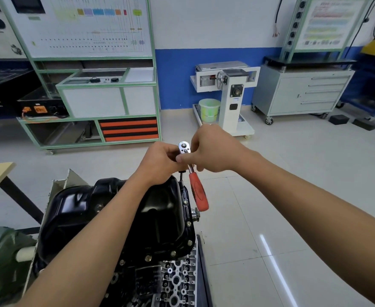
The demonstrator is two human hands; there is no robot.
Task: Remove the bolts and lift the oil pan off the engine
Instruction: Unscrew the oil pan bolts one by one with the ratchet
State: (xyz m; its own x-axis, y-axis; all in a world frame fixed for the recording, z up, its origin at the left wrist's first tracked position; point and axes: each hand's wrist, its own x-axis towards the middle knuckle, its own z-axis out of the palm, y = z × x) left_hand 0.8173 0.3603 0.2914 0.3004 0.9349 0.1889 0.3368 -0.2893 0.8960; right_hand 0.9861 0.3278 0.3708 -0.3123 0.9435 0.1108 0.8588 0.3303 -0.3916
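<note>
Bright, even indoor light fills the workshop, apparently from overhead fixtures out of view. A thin white streak of glare lies across the tiled floor (270, 251), and soft highlights gleam on the glossy black oil pan (160, 207). Shadows are faint and diffuse. The wide-angle lens bows the green-framed display board (82, 25) and the grey cabinet (301, 94) outward. The chrome head of the ratchet (184, 147) is crisp. Print on the far boards is washed out and too soft to read. The forearms (315, 207) look stretched toward the bottom edge.
</note>
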